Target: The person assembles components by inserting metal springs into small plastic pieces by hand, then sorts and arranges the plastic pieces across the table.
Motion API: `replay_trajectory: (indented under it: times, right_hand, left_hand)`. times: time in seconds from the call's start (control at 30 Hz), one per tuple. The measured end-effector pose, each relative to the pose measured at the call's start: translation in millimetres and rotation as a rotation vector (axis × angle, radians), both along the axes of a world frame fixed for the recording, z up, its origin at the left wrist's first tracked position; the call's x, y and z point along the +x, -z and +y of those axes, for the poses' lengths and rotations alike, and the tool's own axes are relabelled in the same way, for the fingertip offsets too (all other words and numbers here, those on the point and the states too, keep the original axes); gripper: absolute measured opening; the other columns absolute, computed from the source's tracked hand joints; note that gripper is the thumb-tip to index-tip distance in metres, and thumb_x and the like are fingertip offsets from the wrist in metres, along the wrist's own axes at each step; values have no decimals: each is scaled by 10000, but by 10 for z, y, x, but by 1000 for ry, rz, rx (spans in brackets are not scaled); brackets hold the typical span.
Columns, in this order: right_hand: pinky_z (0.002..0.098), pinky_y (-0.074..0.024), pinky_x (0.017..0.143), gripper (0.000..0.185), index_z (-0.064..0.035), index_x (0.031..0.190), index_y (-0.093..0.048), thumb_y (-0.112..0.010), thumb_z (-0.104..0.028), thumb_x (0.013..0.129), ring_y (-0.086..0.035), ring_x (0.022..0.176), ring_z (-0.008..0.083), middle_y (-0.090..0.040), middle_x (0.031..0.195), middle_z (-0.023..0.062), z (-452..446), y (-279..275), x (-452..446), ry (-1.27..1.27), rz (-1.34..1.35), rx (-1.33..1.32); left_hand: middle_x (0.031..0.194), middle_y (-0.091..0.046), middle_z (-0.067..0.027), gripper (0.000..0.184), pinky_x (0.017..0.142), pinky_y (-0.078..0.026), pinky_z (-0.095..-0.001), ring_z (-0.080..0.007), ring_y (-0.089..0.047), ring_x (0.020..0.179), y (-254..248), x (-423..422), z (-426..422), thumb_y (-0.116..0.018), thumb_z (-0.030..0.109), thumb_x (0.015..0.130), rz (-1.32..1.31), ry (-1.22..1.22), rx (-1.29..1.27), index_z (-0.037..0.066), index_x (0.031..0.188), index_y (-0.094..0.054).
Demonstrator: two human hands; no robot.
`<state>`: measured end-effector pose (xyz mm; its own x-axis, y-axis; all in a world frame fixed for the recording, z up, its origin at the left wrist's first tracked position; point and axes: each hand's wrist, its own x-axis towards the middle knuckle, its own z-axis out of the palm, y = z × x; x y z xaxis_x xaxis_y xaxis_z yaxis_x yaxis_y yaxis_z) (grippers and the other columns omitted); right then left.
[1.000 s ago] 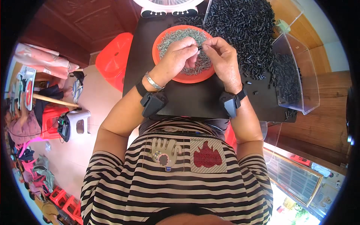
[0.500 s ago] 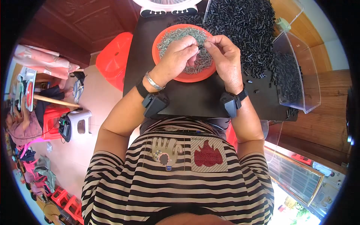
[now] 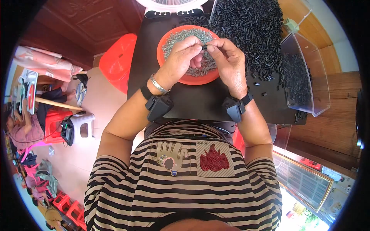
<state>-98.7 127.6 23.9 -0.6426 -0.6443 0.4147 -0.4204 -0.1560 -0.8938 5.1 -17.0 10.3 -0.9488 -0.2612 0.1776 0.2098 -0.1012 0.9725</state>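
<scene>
The red basin [image 3: 192, 81] stands on the dark counter [image 3: 189, 104], filled with small pale, shiny pieces [image 3: 175, 37]. Over the basin, the left hand [image 3: 178, 61] has its grip pinched closed, thumb against forefinger, on one end of a small dark piece [image 3: 204, 47]. The right hand [image 3: 232, 63], above the basin's right side, has its grip pinched closed on the other end, so the dark piece lies between the two sets of fingertips, above the basin's contents; its exact form is mostly hidden by them. A bracelet [image 3: 158, 84] circles the left wrist, and each wrist wears a strapped dark device, both on the person's side of the basin. To the right of the basin and beyond it spreads a large heap of short black pieces [image 3: 254, 30], and two loose ones [image 3: 257, 83] lie on the counter to its right, nearer the person. Farther right of the basin, a clear box [image 3: 325, 90] holds more black pieces. Beyond the basin stands a pale object [image 3: 173, 5] with a shoe pattern at its base. Left of the basin, off the counter, is a red stool [image 3: 115, 61]; farther left and nearer is a white stool [image 3: 88, 119].
</scene>
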Motion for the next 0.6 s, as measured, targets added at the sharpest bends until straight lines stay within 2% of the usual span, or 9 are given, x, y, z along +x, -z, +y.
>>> replay_trajectory:
  times: [0.07,0.17,0.27,0.5,0.6]
  right_hand:
    - [276,-552,721,131,-11,1014,-693,-722,-64,898,-682,786,108,-722,877,56,-7,-9,48,20,42,-3]
    - [303,-569,730,172,-21,1008,-700,-756,-48,847,-713,791,168,-726,924,90,-18,-87,89,88,306,50]
    - [320,-572,727,223,-29,1014,-706,-776,-34,802,-720,805,214,-721,945,105,-26,-76,86,119,354,77]
    - [369,-567,744,235,-52,1025,-711,-753,-91,797,-693,840,312,-706,930,129,-32,-20,-18,96,511,2]
    - [386,-564,753,222,-60,1015,-713,-746,-95,798,-689,857,316,-706,917,124,-17,-52,-12,105,567,-7]
  left_hand:
    - [807,-586,-24,270,650,-480,-252,-112,-583,707,3,3,5,-499,300,1029,22,-9,29,53,950,-577]
    - [799,-590,-25,261,654,-482,-248,-111,-584,709,-6,1,14,-501,289,1031,41,-24,84,50,964,-578]
    - [795,-593,-26,243,663,-484,-249,-113,-588,712,-12,-2,13,-503,275,1032,21,-13,91,49,984,-577]
    - [801,-594,-33,200,688,-479,-260,-122,-590,725,-10,-19,-4,-515,245,1021,-19,17,129,53,1006,-567]
    - [808,-591,-33,203,685,-472,-259,-131,-587,722,11,-25,-31,-516,250,1018,-15,23,151,54,992,-565]
